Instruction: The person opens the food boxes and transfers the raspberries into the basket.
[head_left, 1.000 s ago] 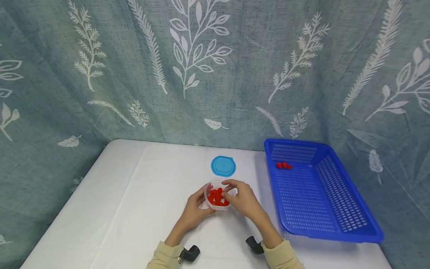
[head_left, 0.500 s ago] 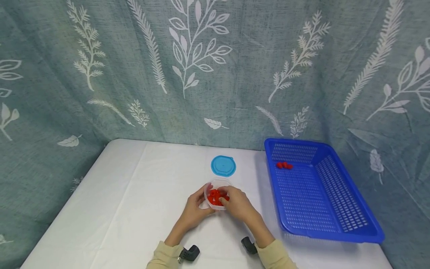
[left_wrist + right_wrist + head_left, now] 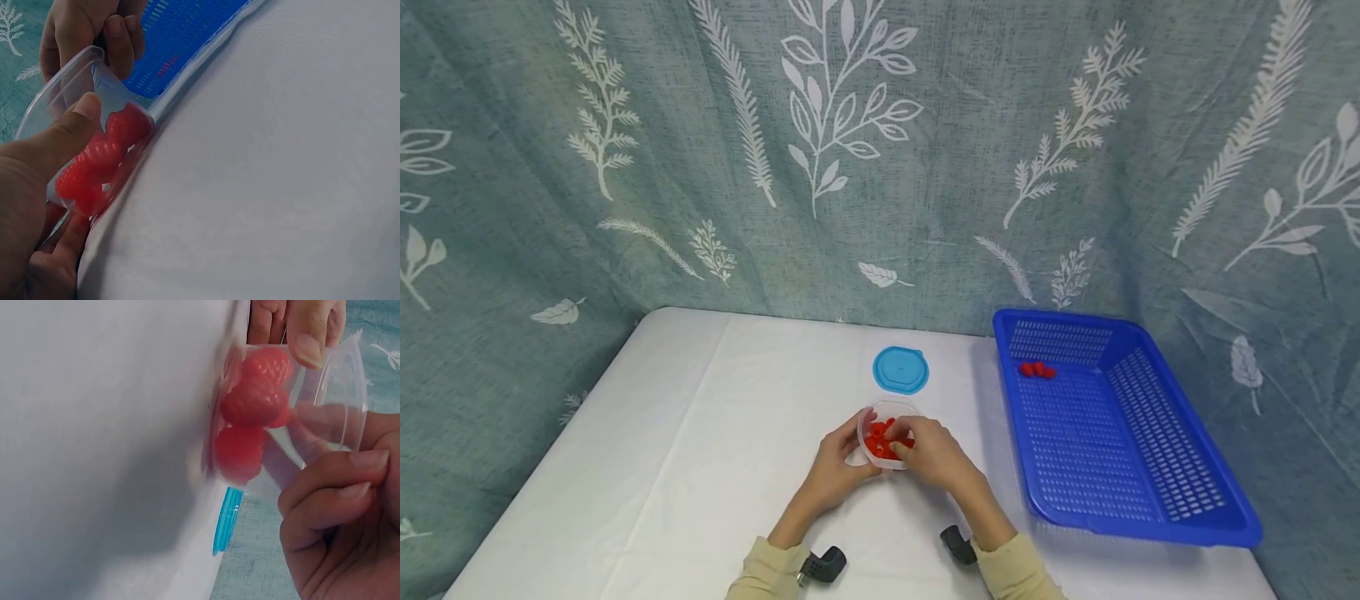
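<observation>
My left hand (image 3: 837,468) grips a small clear plastic tub (image 3: 69,72) on the table, its thumb (image 3: 65,134) over the near wall in the left wrist view. Inside lie several red raspberries (image 3: 256,400), gathered at the bottom. Over the tub's right side my right hand (image 3: 934,454) dips its thumb and index finger in among the berries; the other fingers (image 3: 331,487) stay curled outside. The walls and berries partly hide those fingertips, and I cannot tell whether they pinch a berry.
A round blue lid (image 3: 901,370) lies just behind the tub. To the right stands a large blue plastic basket (image 3: 1097,450) with several raspberries (image 3: 1037,370) near its far left corner. A leaf-patterned curtain (image 3: 820,250) closes off the back.
My right hand has lowered from above the tub's rim, its thumb and index finger reaching down among the raspberries. My left hand and the tub have stayed in place.
</observation>
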`<state>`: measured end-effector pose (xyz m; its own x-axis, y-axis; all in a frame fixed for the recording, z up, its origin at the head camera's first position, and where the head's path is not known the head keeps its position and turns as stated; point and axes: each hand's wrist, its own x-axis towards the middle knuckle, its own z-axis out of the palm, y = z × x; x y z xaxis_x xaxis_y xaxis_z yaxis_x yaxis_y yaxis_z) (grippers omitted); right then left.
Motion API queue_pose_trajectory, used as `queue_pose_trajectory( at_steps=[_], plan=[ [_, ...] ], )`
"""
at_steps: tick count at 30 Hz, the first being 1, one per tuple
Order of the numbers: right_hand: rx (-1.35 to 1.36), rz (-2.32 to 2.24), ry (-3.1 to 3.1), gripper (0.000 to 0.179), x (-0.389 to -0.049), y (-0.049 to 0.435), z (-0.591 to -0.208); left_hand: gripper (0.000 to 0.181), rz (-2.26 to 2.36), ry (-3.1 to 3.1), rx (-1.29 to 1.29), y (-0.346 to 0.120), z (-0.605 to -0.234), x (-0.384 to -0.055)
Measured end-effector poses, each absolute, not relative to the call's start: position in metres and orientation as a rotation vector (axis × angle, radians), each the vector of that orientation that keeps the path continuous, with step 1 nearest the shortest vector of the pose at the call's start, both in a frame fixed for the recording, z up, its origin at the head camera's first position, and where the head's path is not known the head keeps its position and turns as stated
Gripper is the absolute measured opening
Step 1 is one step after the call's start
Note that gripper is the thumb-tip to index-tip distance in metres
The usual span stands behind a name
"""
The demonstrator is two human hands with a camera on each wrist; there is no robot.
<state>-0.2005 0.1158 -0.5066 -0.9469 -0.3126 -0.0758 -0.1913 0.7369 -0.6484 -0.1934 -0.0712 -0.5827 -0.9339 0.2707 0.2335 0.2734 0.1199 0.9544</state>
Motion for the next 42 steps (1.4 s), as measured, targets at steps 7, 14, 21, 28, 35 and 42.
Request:
queue_pose_trajectory(
  at_steps=[7,14,21,28,35,42],
  plan=[
    [-0.377,-1.092,2.662,0.006,-0.203,0.118,-0.507,0.083,-1.989,-2.336,-0.607,-0.071,-0.581,-0.193],
    [-0.353,-1.134,2.667,0.008,-0.204,0.119,-0.509,0.084,-1.996,-2.353,-0.597,-0.072,-0.578,-0.192],
    [-0.375,-1.140,2.702,0.016,-0.203,0.119,-0.511,0.084,-1.988,-2.359,-0.572,-0.072,-0.578,-0.192],
    [-0.358,-1.175,2.757,0.016,-0.200,0.121,-0.512,0.084,-2.003,-2.364,-0.542,-0.070,-0.585,-0.194],
    [-0.384,-1.242,2.799,0.013,-0.196,0.121,-0.513,0.084,-1.999,-2.351,-0.538,-0.069,-0.587,-0.195],
    [-0.309,-1.329,2.855,0.013,-0.193,0.125,-0.511,0.085,-2.002,-2.364,-0.529,-0.069,-0.583,-0.194]
  ],
)
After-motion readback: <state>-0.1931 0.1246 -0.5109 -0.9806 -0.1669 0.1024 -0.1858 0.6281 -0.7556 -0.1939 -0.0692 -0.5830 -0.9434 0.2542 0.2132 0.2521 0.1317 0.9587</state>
